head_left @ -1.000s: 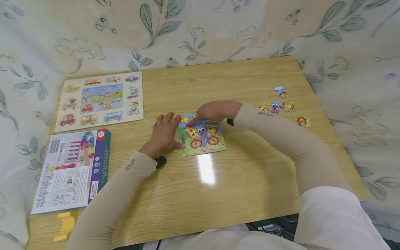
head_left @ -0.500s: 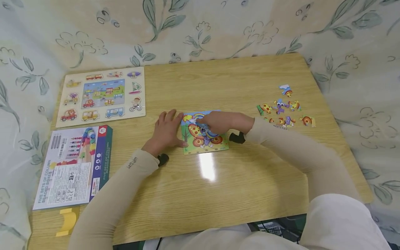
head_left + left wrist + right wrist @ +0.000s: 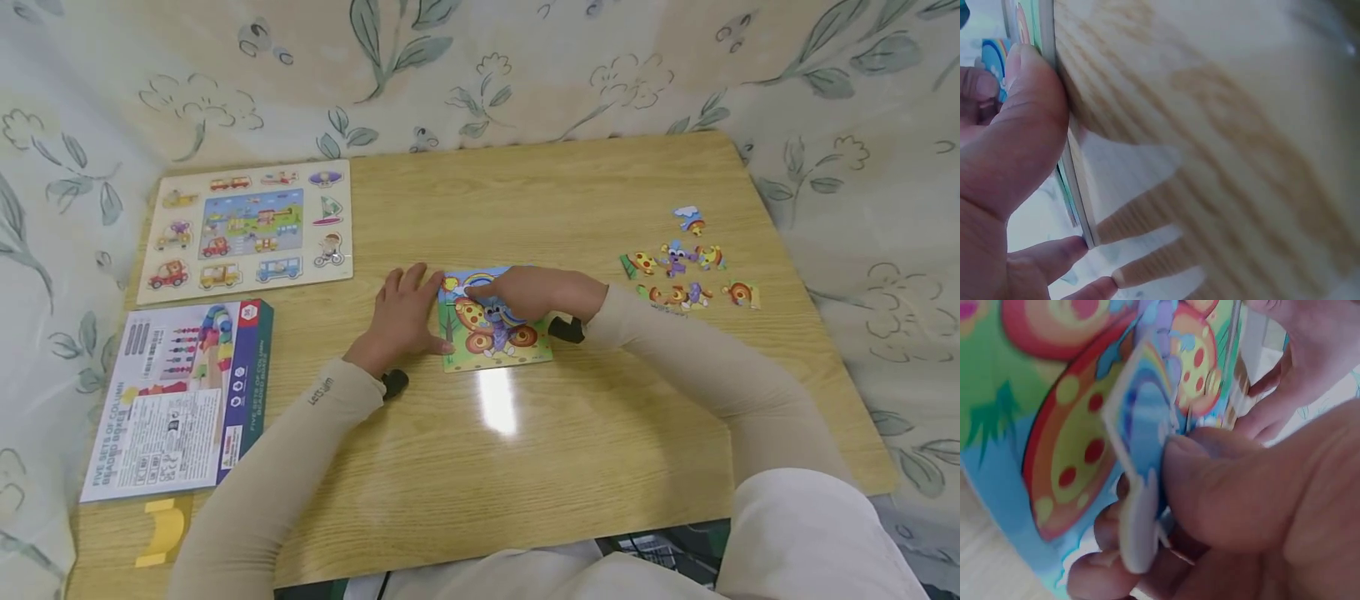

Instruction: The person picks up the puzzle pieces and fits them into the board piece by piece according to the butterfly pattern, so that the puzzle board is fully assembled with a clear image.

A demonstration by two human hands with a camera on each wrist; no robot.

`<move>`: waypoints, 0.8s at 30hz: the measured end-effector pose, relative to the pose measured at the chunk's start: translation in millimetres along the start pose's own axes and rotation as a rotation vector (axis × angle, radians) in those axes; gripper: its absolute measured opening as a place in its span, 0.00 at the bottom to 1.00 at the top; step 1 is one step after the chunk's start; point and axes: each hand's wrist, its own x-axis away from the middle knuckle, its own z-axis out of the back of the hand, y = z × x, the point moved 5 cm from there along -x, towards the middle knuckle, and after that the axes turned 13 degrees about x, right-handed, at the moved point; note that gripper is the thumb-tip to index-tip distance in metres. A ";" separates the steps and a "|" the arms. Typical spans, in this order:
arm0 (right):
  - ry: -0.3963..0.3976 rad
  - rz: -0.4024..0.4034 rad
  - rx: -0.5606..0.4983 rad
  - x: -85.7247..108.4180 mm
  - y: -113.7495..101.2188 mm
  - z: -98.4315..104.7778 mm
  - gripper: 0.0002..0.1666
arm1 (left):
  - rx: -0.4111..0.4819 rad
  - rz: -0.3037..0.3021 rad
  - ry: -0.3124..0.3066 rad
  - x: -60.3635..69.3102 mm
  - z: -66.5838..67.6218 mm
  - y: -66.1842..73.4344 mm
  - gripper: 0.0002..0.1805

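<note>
Right hand [image 3: 543, 292] pinches rainbow piece [image 3: 1147, 419] over puzzle board [image 3: 491, 358], frame centre; left hand [image 3: 401, 317], fingers spread, touches its edge. Piece likely light, stiff; hold by rim.

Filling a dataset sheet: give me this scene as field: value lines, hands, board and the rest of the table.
left hand: fingers spread, touching the left edge of the butterfly board
right hand: pinches a rainbow piece, tilted, at the board; contact unclear
right side of table: loose pieces
back left: vehicle puzzle
left: cardboard box
front left: yellow curved object
</note>
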 end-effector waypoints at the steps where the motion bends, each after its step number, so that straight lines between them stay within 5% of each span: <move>1: 0.005 0.004 0.006 0.6 1.3 0.6 0.43 | 0.000 -0.001 0.000 -0.2 0.1 0.3 0.62; 8: 0.068 0.042 0.009 3.3 5.8 5.6 0.42 | -0.010 0.002 -0.001 -2.0 -0.7 -0.5 0.63; 19: -0.042 0.147 -0.085 -6.5 -5.5 0.5 0.38 | -0.014 0.005 0.001 -2.6 2.4 0.4 0.62; 24: -0.001 0.224 -0.153 -10.9 -8.0 0.3 0.38 | -0.003 0.010 -0.006 -1.8 0.2 -0.2 0.62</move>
